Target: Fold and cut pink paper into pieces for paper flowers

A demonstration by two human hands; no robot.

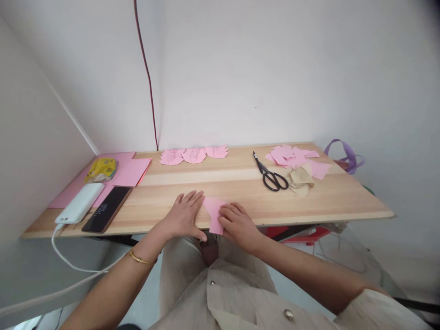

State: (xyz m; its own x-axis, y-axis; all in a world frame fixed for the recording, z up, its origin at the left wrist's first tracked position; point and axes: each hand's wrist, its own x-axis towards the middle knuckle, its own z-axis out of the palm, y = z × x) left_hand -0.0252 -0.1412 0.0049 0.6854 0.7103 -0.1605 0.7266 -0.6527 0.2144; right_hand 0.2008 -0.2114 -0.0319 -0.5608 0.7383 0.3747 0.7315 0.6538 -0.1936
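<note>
A small folded pink paper [213, 211] lies at the front edge of the wooden table [240, 183], hanging slightly over it. My left hand [184, 214] rests flat on the table with its fingers spread, touching the paper's left side. My right hand [237, 223] presses down on the paper's right side with bent fingers. Three cut pink paper shapes [194, 155] lie in a row at the back of the table. Black scissors [271, 174] lie closed to the right of the middle.
A pile of pink paper scraps [295, 158] and crumpled brown paper [300, 178] sit at the right. At the left are pink sheets [132, 172], a yellow packet [101, 168], a white power bank [80, 203] with cable and a black phone [107, 208]. A purple ribbon [347, 156] hangs off the right edge.
</note>
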